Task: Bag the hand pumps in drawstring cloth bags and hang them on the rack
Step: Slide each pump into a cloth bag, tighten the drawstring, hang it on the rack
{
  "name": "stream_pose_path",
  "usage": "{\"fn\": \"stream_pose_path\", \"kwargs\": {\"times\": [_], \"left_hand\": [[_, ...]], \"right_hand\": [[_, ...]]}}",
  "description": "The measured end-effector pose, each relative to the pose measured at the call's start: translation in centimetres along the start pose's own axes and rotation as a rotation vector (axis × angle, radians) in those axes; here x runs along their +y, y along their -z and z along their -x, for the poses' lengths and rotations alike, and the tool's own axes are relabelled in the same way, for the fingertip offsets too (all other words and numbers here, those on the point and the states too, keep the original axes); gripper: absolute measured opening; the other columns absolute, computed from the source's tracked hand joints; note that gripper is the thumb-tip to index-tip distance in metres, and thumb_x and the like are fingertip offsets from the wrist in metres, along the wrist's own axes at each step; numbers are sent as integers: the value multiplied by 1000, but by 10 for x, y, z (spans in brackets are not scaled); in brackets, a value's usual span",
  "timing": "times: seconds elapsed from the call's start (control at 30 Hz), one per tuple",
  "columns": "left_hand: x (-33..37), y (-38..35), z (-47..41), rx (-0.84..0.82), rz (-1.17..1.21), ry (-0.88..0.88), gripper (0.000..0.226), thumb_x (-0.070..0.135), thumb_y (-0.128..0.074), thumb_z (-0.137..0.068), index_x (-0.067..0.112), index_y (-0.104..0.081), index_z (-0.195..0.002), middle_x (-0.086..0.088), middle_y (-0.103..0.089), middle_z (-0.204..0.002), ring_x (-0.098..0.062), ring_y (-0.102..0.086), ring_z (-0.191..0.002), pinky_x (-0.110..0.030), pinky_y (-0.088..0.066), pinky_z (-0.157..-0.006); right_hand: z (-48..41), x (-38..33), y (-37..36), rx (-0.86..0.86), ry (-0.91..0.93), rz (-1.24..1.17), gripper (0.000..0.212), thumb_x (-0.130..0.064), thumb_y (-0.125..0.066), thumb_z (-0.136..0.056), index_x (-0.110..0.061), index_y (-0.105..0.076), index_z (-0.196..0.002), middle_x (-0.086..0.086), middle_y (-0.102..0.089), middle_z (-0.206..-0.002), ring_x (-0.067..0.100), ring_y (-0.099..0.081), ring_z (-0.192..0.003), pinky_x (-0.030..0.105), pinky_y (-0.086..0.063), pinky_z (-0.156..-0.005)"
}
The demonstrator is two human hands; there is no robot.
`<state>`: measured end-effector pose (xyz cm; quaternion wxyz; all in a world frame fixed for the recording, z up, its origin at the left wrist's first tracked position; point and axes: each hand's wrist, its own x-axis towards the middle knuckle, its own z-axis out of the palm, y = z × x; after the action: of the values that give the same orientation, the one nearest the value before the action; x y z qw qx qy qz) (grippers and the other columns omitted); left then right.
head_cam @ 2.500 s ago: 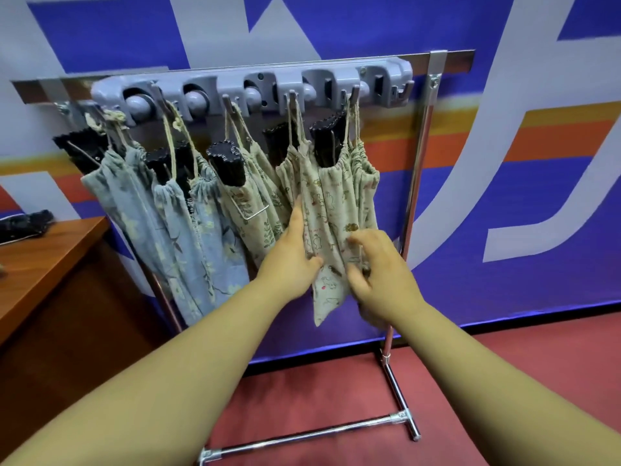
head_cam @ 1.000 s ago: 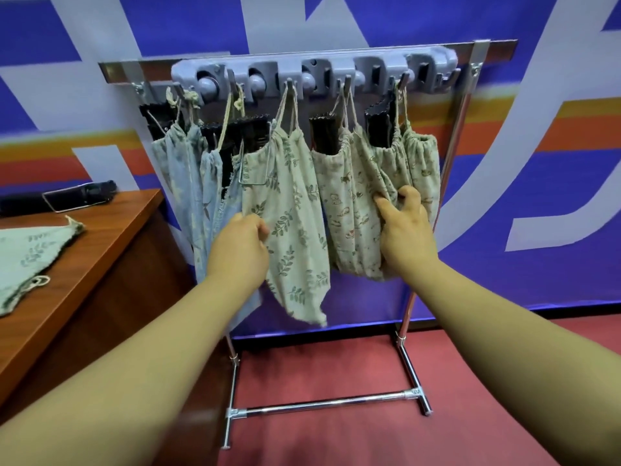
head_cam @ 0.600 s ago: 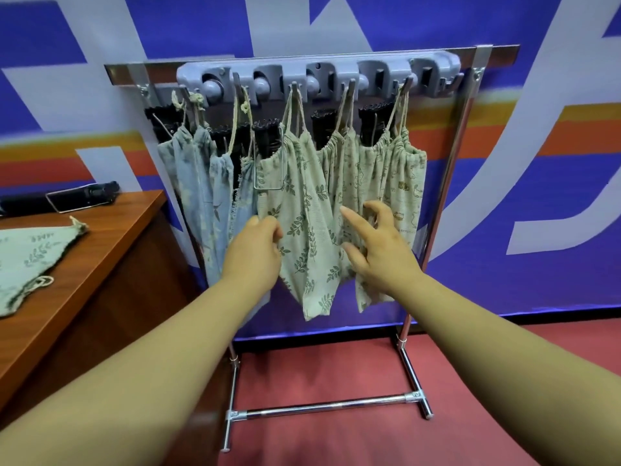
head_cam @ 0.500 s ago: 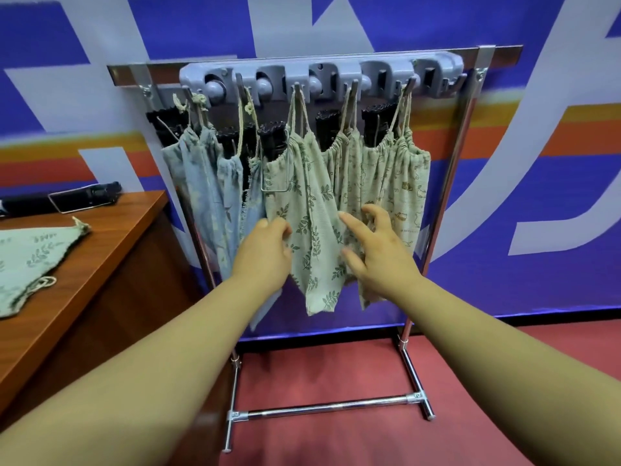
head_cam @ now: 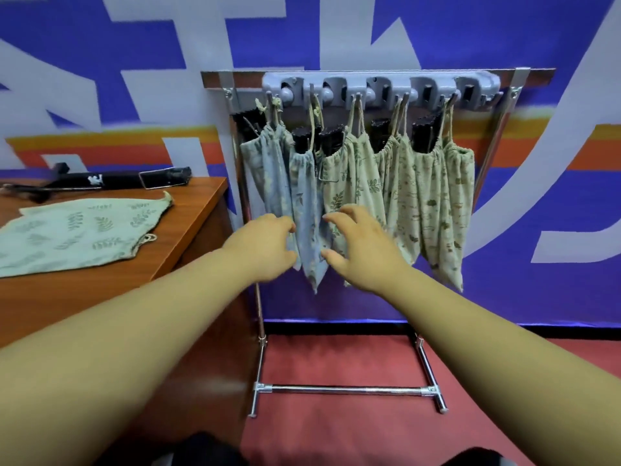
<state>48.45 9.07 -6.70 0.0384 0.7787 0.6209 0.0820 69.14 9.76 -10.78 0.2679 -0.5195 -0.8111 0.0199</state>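
Both hands reach toward the cloth bags hanging on the rack (head_cam: 339, 391). The left hand (head_cam: 265, 245) has its fingers loosely curled at the left edge of a narrow blue bag (head_cam: 308, 210), and blur hides whether they pinch the cloth or only touch it, so I cannot tell its hold; the right hand (head_cam: 364, 247) is released, fingers and thumb spread wide and grasping nothing, just right of that same bag and in front of a leaf-print bag (head_cam: 353, 176), whose lower part it hides; the blue bag hangs in the gap between the hands, its pointed corner dropping below them. Left of the left hand hangs a wider pale blue bag (head_cam: 263, 176); right of the right hand hang two cream bags (head_cam: 408, 196) with small printed figures. All are soft, wrinkled cloth, gathered at the neck and hung by twine cords from a grey moulded hook strip (head_cam: 379, 90) above the hands; black ribbed pump handles (head_cam: 424, 131) stick out of the necks, the pump bodies hidden inside. The rack is bright chrome tube; its foot bar lies below the hands on a red floor (head_cam: 336, 435), with open floor before it. Left of the left hand, the wooden table (head_cam: 201, 227) brings its corner close to the rack's left post; on it a leaf-print flat bag (head_cam: 80, 233) lies spread, and beyond that a loose black pump (head_cam: 117, 178) lies along the wall, its far end smeared by blur.
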Motion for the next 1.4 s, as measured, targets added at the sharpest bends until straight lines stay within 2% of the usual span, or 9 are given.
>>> {"fn": "stream_pose_path", "kwargs": {"times": [0.17, 0.27, 0.4, 0.63, 0.87, 1.03, 1.17, 1.3, 1.4], "left_hand": [[-54, 49, 66, 90, -44, 20, 47, 39, -68, -90, 23, -59, -133, -5, -65, -126, -27, -60, -116, -34, -47, -90], [-95, 72, 108, 148, 8, 68, 37, 34, -70, -91, 23, -65, -126, 2, -65, -104, -23, -62, -106, -26, -38, -77], [-161, 84, 158, 178, 90, 153, 22, 33, -69, -93, 28, -68, -115, 7, -64, -96, -19, -59, -95, -29, -39, -79], [-253, 68, 222, 252, 230, 269, 8, 31, -61, -99, 34, -66, -105, 14, -60, -95, -9, -57, -88, -25, -39, -70], [-298, 57, 240, 279, 350, 327, 16, 27, -56, -100, 36, -69, -105, 10, -62, -113, -12, -56, -103, -30, -39, -85], [-312, 64, 233, 380, 888, 515, 32, 11, -49, -76, 29, -74, -84, 2, -72, -91, -18, -65, -92, -34, -50, -85], [-314, 63, 227, 389, 1152, 486, 46, -14, -37, -85, 20, -69, -85, -6, -67, -88, -17, -62, -86, -29, -52, -77], [-311, 64, 226, 409, 1197, 396, 54, -24, -32, -78, 18, -65, -88, -7, -64, -92, -17, -61, -88, -30, -54, -79], [-317, 66, 233, 433, 1007, 350, 48, -16, -44, -86, 26, -65, -92, 3, -66, -94, -10, -62, -89, -25, -53, -80]], "right_hand": [[-8, -87, -4, -24, 112, -69, 54, -39, -69, -87, -18, -53, -134, 7, -50, -130, 30, -52, -120, 43, -44, -102], [-13, -138, -14, -57, 160, -142, 46, -42, -68, -87, -19, -57, -126, 3, -56, -121, 23, -55, -115, 39, -45, -100], [-15, -203, -35, -115, 215, -204, 37, -42, -68, -88, -24, -59, -119, -6, -54, -113, 10, -53, -100, 29, -45, -90], [-24, -289, -80, -235, 290, -257, 30, -35, -72, -85, -22, -65, -112, -3, -61, -114, 14, -60, -102, 33, -48, -94], [-39, -337, -110, -319, 345, -268, 30, -31, -73, -85, -22, -68, -114, -9, -66, -111, 4, -58, -98, 20, -43, -88], [-46, -349, -123, -314, 327, -253, 25, -32, -71, -85, -27, -69, -110, -13, -63, -105, 2, -53, -93, 5, -33, -76], [-49, -360, -129, -308, 349, -280, 22, -29, -72, -85, -25, -71, -107, -14, -63, -99, 1, -52, -89, 3, -33, -74], [-50, -364, -131, -301, 357, -297, 22, -30, -73, -85, -25, -71, -106, -11, -65, -101, 3, -55, -92, 5, -34, -76], [-50, -364, -130, -311, 342, -310, 21, -31, -73, -85, -26, -70, -106, -14, -64, -100, 2, -55, -91, 7, -35, -74]]}}
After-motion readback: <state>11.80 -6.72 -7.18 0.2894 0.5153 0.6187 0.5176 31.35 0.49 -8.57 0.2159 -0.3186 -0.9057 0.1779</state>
